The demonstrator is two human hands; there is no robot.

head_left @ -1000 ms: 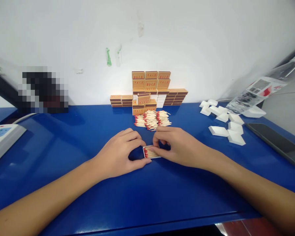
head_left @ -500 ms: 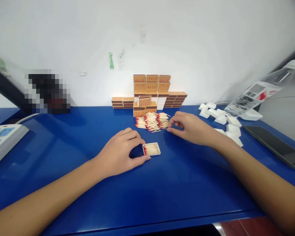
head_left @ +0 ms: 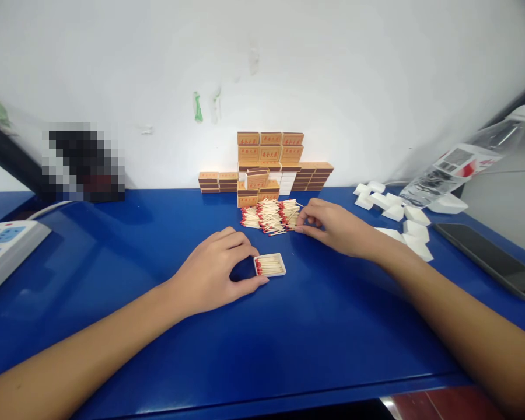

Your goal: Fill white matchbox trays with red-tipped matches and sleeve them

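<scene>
My left hand (head_left: 221, 268) rests on the blue table with its thumb and forefinger around the left end of a small white matchbox tray (head_left: 284, 265). Red-tipped matches (head_left: 270, 265) lie side by side in that tray, heads to the left. Behind it is a loose heap of matches (head_left: 271, 217) with red heads. At the heap's right edge my right hand (head_left: 332, 224) pinches, thumb against forefinger, on the end of a match there; its other fingers are curled. Stacked matchboxes (head_left: 270, 154) with orange labels stand against the wall just behind the heap.
Several white empty trays (head_left: 392, 211) lie scattered to the right, near a tilted clear plastic bottle (head_left: 450, 166) and a dark phone (head_left: 490, 256). At the left edge sits a white power strip (head_left: 17, 245) with its cable. The blue table (head_left: 262, 350) ends at a front edge.
My right fingertips have shifted slightly left, closer in against the match heap. The left hand and the tray have stayed in place.
</scene>
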